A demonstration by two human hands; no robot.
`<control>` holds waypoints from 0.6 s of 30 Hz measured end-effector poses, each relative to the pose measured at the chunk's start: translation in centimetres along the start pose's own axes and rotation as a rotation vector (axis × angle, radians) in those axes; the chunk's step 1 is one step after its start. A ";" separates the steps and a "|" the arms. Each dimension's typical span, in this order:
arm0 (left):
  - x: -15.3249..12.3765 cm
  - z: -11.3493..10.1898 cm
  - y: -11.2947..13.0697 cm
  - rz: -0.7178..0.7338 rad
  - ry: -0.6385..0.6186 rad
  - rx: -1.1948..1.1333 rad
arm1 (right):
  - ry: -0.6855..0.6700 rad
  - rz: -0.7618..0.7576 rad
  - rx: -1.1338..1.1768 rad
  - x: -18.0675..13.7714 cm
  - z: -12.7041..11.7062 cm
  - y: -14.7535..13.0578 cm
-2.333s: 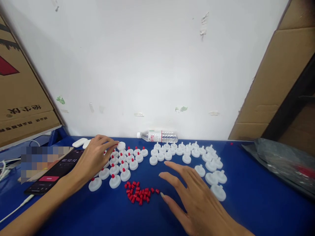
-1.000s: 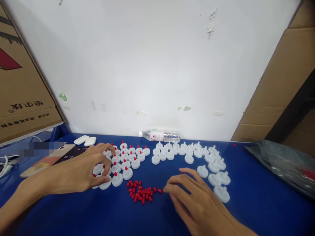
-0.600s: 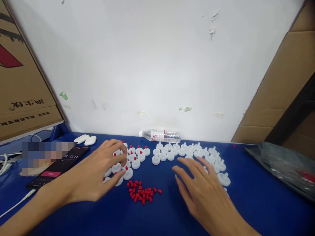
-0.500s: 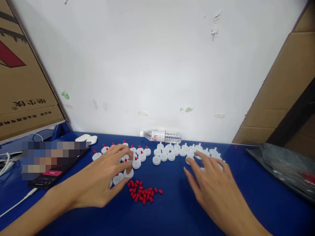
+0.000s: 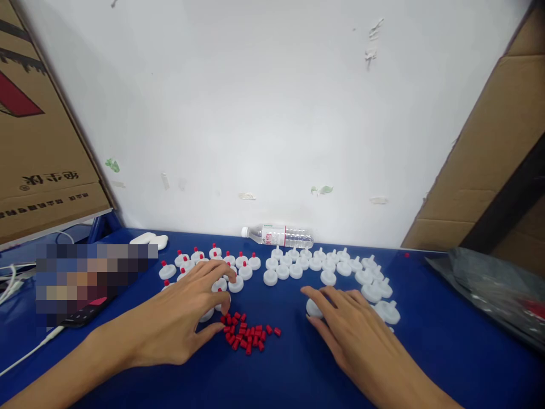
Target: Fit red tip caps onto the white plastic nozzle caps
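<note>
now the left hand (image 5: pixel 179 318) is lying palm down on the blue table (image 5: pixel 426 352), fingers loosely spread, covering the near edge of the red-tipped white caps (image 5: pixel 221 264); its fingertips (image 5: pixel 227 275) are touching a couple of those caps, and its thumb is resting just beside the pile of small red plugs (image 5: pixel 249 335). it is not pinching anything that can be seen. the right hand (image 5: pixel 353 329) is also lying low over the table, fingers curling over one plain white cap (image 5: pixel 314 308), which is sitting between the red plugs and the group of plain white caps (image 5: pixel 340 267); whether the fingers are actually closing on it or only resting on it cannot be told. the plain caps are spreading in rows to the right, the red-tipped ones to the left, and the red plugs are lying in front, between the two hands. a clear water bottle (image 5: pixel 279 234) is lying on its side against the white wall (image 5: pixel 272 113). a phone (image 5: pixel 83 315) is sitting at the left, partly blurred, with a white cable (image 5: pixel 25 358) running from it, and cardboard boxes (image 5: pixel 38 147) are standing on both sides.
</note>
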State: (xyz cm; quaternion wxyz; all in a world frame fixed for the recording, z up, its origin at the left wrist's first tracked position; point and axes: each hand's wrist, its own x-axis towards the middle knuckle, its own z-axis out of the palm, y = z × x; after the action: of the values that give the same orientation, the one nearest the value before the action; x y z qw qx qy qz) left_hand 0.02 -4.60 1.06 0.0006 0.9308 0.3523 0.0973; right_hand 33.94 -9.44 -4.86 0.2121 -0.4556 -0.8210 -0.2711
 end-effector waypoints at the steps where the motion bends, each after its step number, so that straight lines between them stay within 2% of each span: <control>1: 0.0 0.1 0.0 0.005 0.002 -0.002 | 0.029 0.025 -0.005 -0.1 0.1 -0.3; 4: 0.1 0.3 -0.1 0.014 0.020 -0.020 | 0.052 0.086 -0.033 -0.6 0.8 -0.4; 9: 0.3 0.1 -0.4 0.035 -0.008 -0.034 | -0.035 0.096 0.087 -1.0 1.6 0.2; 18: 0.3 -0.2 -0.4 0.019 -0.034 -0.039 | 0.065 0.094 0.225 0.6 -0.9 -1.7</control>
State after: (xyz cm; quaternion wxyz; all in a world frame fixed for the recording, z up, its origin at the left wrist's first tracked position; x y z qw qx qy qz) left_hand -0.12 -4.11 1.30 0.0237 0.9354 0.3416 0.0884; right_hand 32.31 -10.37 -4.19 0.3006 -0.4580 -0.8166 -0.1817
